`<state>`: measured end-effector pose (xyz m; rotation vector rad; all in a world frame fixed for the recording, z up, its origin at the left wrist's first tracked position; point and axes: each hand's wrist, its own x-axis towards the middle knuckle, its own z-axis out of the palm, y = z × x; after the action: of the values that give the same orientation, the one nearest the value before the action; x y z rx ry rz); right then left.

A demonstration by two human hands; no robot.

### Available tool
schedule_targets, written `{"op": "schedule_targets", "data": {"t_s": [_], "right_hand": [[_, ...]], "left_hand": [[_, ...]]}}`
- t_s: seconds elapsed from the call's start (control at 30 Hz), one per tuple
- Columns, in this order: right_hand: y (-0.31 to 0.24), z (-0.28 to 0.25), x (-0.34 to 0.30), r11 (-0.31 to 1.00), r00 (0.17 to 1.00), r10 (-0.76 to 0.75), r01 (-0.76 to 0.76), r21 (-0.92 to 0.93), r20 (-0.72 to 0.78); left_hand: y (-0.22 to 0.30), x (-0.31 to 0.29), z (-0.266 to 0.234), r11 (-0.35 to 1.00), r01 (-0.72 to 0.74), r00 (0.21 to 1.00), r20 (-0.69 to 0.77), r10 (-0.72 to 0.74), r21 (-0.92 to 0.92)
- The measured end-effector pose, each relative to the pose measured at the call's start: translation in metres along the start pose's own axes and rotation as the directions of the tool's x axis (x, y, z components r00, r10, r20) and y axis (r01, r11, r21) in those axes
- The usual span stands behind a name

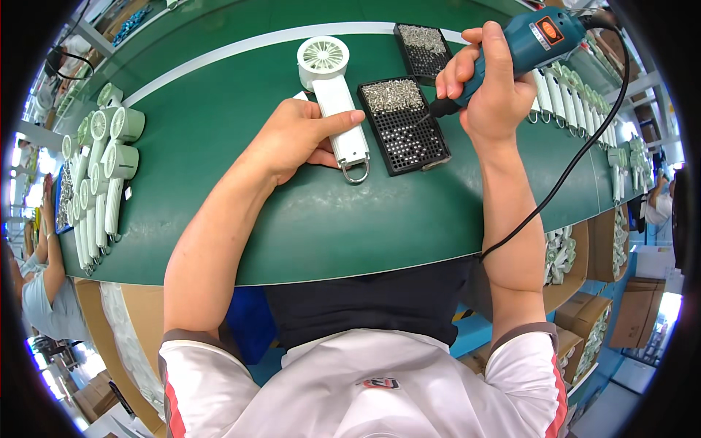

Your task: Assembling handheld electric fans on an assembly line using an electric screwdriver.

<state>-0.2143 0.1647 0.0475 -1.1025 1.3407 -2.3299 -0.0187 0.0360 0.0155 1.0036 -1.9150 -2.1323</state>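
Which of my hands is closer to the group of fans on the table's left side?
Left. Your left hand is to the right of those fans, holding a white fan; your right hand is much farther to their right, gripping a power screwdriver.

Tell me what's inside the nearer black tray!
The black tray holds a heap of small silvery pieces, probably screws, at its far end, and others in nearer holes. The heap covers whatever lies beneath.

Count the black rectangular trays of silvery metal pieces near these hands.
2. The nearer black tray lies between the left hand and right hand; the farther black tray lies beyond it, a corner apparently hidden.
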Motion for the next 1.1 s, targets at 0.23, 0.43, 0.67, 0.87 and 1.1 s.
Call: {"op": "schedule_targets", "data": {"t_s": [0.23, 0.43, 0.67, 0.87, 1.1], "right_hand": [[0.004, -0.001, -0.001, 1.0, 0.999, -0.007, 0.007, 0.001, 0.051], [0.0, 0.011, -0.004, 0.993, 0.987, -0.019, 0.037, -0.112, 0.162], [-0.001, 0.012, -0.007, 0.99, 0.99, -0.055, 0.071, -0.125, 0.13], [-0.002, 0.01, -0.005, 0.992, 0.991, -0.064, 0.076, -0.102, 0.114], [-0.01, 0.011, -0.004, 0.996, 0.996, -0.07, 0.073, -0.051, 0.062]], "left_hand": [[0.0, 0.0, 0.0, 1.0, 0.0, 1.0, 0.004, 0.0, 0.01], [-0.003, 0.001, -0.002, 1.0, -0.008, 1.0, 0.011, 0.008, -0.012], [-0.001, 0.0, -0.001, 0.999, -0.027, 1.0, 0.001, 0.027, -0.025], [-0.001, 0.0, -0.002, 1.0, -0.014, 1.0, 0.001, 0.014, -0.001], [-0.002, 0.002, -0.001, 0.999, -0.029, 1.0, 0.001, 0.029, -0.015]]}}
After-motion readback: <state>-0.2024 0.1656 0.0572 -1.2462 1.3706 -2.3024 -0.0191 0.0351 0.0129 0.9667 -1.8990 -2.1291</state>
